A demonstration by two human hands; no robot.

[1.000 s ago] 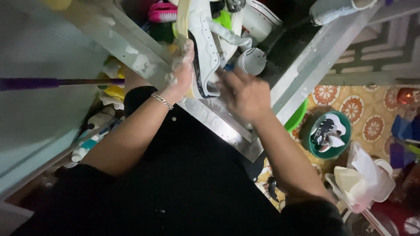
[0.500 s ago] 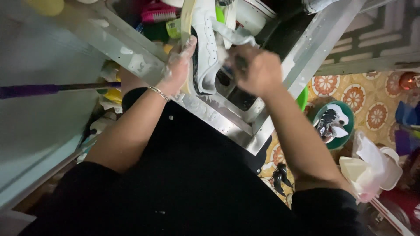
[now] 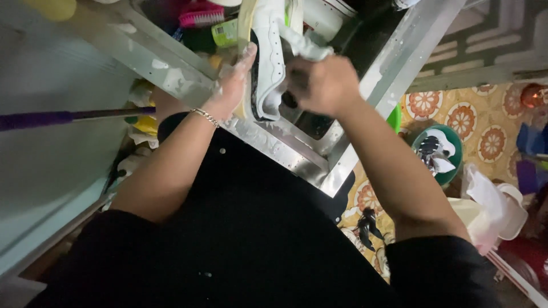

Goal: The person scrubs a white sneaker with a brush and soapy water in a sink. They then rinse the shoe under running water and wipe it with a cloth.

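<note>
A white sneaker (image 3: 268, 63) with a cream sole stands on edge over a steel sink (image 3: 285, 154). My left hand (image 3: 234, 80), soapy and with a bracelet at the wrist, grips the sneaker by its sole. My right hand (image 3: 319, 82) is closed in a fist against the sneaker's open side, around something dark that I cannot make out. A pale cloth-like strip (image 3: 305, 48) of the shoe hangs above that fist.
The sink holds a pink brush (image 3: 200, 17), a green bottle (image 3: 225, 33) and white cups (image 3: 325, 17). A purple-handled stick (image 3: 68, 117) crosses at left. On the patterned floor at right sit a green bowl (image 3: 436, 154) with scraps and white plastic bags (image 3: 491, 211).
My right hand came up from the sink's front rim to the sneaker and closed into a fist against it. The left hand kept its hold on the sole.
</note>
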